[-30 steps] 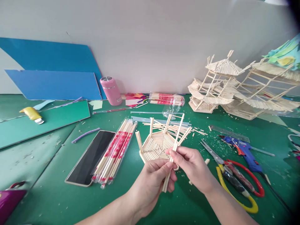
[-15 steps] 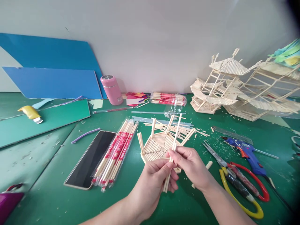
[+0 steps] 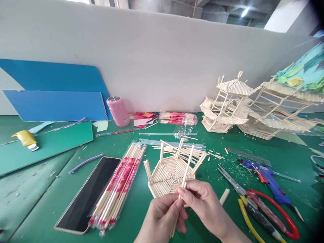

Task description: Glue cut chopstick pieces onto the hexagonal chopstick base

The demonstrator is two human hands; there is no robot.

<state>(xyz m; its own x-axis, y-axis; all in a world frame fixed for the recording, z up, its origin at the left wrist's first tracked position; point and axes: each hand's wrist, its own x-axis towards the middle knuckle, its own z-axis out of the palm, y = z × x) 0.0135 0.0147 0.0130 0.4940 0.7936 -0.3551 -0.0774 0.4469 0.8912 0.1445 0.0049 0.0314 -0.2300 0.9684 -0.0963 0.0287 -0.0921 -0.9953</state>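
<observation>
Bagged sticks (image 3: 118,184) lie on my left; my left hand (image 3: 160,216) pinches the wooden sticks (image 3: 187,166) low down — they slant up before the polygonal stick base (image 3: 162,175) — my right hand (image 3: 205,206) grips them higher, scissors (image 3: 250,202) to its right

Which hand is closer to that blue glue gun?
The right. The right hand is left of the blue glue gun in the picture, with the scissors between them; the left hand is farther off, beyond the right hand.
</observation>
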